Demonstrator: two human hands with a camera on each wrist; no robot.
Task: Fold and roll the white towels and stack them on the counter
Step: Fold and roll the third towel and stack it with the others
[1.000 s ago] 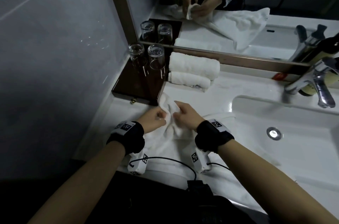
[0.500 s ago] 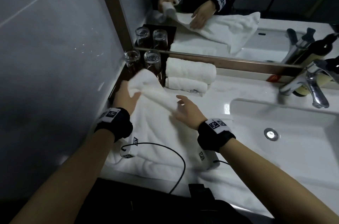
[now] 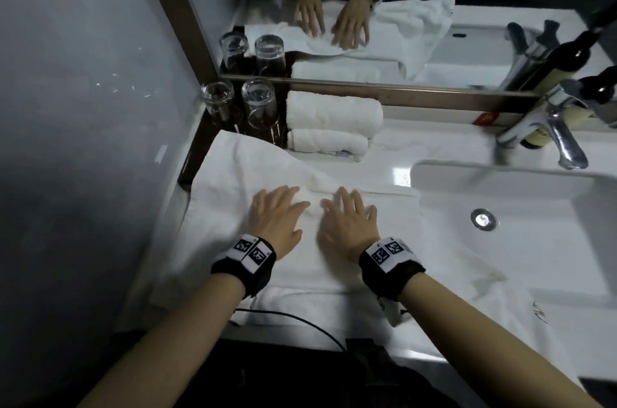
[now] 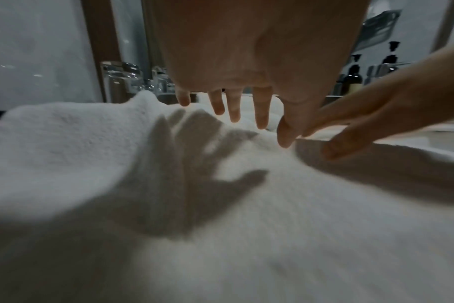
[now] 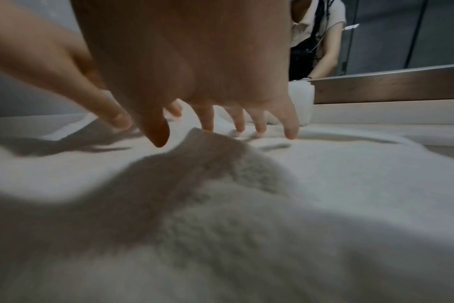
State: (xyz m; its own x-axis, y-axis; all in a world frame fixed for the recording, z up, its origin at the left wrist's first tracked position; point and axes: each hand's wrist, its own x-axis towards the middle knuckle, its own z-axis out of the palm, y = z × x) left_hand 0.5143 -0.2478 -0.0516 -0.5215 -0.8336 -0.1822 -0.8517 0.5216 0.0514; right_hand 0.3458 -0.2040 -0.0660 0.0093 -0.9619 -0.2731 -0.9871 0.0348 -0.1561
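Two rolled towels (image 3: 332,125) and upturned glasses (image 3: 238,105) behind; flat towel (image 3: 233,187) lengthwise toward them, under left hand (image 3: 275,219) and right hand (image 3: 347,224), fingers spread.

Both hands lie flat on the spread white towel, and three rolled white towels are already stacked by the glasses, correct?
Not three: the head view shows two rolled white towels stacked beside the clear drinking glasses. Left hand and right hand do lie flat on the spread white towel.
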